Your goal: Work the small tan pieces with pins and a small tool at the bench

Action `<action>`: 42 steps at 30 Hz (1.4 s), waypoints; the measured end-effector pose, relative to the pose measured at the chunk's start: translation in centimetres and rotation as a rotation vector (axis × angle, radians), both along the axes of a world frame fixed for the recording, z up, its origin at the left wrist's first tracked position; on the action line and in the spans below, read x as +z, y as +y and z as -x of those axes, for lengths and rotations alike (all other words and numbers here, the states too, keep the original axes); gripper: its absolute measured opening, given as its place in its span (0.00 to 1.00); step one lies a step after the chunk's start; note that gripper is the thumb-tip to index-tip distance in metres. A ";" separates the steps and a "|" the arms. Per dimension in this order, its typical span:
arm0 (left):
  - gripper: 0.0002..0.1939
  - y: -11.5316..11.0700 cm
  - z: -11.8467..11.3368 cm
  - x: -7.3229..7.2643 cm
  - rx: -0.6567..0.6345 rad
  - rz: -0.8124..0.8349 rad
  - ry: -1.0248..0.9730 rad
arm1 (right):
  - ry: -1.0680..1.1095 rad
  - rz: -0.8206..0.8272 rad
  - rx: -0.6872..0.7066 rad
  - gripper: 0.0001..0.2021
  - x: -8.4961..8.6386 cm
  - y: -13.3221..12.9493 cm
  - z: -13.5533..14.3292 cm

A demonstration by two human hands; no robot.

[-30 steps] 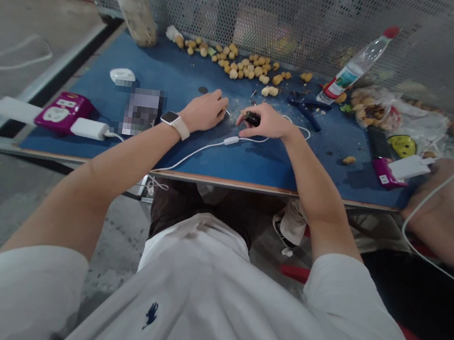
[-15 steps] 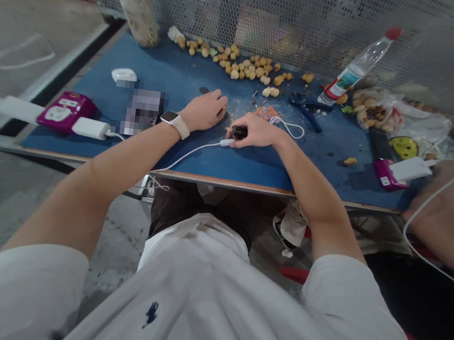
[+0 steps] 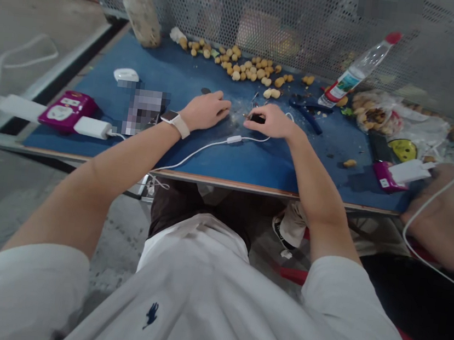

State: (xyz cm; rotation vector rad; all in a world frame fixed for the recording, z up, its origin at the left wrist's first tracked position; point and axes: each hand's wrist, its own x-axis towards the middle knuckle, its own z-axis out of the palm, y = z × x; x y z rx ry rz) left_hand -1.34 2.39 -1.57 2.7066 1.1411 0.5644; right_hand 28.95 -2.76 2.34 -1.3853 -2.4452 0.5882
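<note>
Over the tabletop (image 3: 264,163), the right hand (image 3: 272,121) is clamped on a black-handled tool (image 3: 257,118) that points toward the left hand (image 3: 205,111), which sits apart, loosely curled; whether it pinches anything I cannot tell. A white cord (image 3: 234,139) lies near the tool

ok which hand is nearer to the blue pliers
Right. The right hand, holding a dark object, is just left of the blue pliers and a little nearer the wearer; the left hand is farther left, beyond the right hand.
</note>
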 end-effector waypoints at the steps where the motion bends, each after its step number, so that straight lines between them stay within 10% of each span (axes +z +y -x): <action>1: 0.18 0.0 0.0 0.0 -0.002 -0.006 0.000 | -0.013 -0.033 -0.040 0.28 -0.1 0.1 -0.3; 42: 0.20 -0.1 -0.7 -0.3 -0.123 -0.072 0.042 | 0.047 -0.103 -0.030 0.28 -2.2 1.4 -1.1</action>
